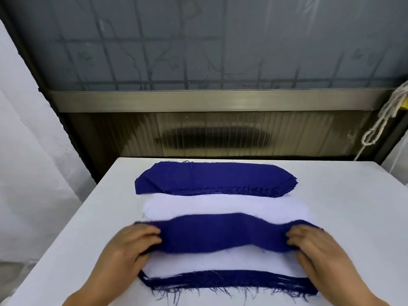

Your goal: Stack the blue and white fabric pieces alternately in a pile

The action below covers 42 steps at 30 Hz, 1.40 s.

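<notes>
Fabric: we judge the blue piece (223,234) light, soft and floppy, with edges that fray; best held at both short ends so it stays stretched.
Position: it hangs over the near pile (220,265), whose top is white with blue fringe below. The blue stack (212,178) and the white stack (220,206) lie behind, on the worktop (342,195).
Left hand (130,244): palm down, grip clamped on the left end.
Right hand (309,244): the same, fingers pinching the right end.
</notes>
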Motion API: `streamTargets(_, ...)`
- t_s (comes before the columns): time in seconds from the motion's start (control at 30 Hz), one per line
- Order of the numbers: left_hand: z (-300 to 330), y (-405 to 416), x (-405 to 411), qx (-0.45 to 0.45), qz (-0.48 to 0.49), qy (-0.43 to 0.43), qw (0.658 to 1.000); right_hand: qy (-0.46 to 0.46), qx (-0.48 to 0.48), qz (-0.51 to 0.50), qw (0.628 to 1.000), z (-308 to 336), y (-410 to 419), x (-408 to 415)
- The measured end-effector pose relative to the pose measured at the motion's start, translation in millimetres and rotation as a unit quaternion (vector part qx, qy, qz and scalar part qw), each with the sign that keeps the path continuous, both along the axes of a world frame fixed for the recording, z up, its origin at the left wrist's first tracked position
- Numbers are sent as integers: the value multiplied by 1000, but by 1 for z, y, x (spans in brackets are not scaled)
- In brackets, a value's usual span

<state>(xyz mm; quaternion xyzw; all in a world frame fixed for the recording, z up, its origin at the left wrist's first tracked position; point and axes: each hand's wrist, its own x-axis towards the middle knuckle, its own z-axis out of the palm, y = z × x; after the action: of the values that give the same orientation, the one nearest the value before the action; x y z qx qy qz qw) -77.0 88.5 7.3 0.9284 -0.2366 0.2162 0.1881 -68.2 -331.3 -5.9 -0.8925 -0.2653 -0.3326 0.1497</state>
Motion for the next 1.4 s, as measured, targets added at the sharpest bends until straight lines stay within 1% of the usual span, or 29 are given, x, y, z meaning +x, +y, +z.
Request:
streamTargets(0.07,-20,-2,-9,19,-15,24,999,22,-2,17,1000,-18,0,-8)
streamTargets(0.2,-31,-2,-13,7,7,64,998,48,30,4,998,-25,0,-13)
streamTargets(0.27,-34,-1,-13,9,21,100,995,51,37,-1,998,-25,-2,-13)
streamTargets(0.33,-32,-2,-15,8,7,91,996,55,44,-2,998,-26,-3,-14)
streamTargets(0.43,-31,-3,-18,2,-15,102,995,58,49,-4,997,-29,-5,-16)
streamTargets(0.77,-31,4,-14,-19,-7,147,989,51,62,-13,997,-25,-8,-15)
streamTargets(0.83,-28,2,-8,-29,2,144,989,61,57,-13,996,-19,-8,-13)
streamTargets(0.9,-22,-10,1,-31,10,123,992,72,53,-9,996,-13,-1,-9)
streamTargets(1.0,-15,-42,13,15,-10,81,997,113,50,10,992,-4,24,-1)
streamTargets(1.07,-14,-64,20,26,-27,87,996,145,24,10,989,-6,43,6)
streamTargets(1.13,-19,-79,27,32,-27,100,994,201,-9,-18,979,-8,56,13)
streamTargets(1.2,-26,-80,32,42,-11,109,993,261,-27,-67,963,-13,56,19)
streamTargets(1.23,-28,-76,33,44,2,106,993,273,-32,-93,957,-15,52,20)
streamTargets(1.4,-31,-45,32,37,80,100,991,263,-44,-205,942,-15,15,21)
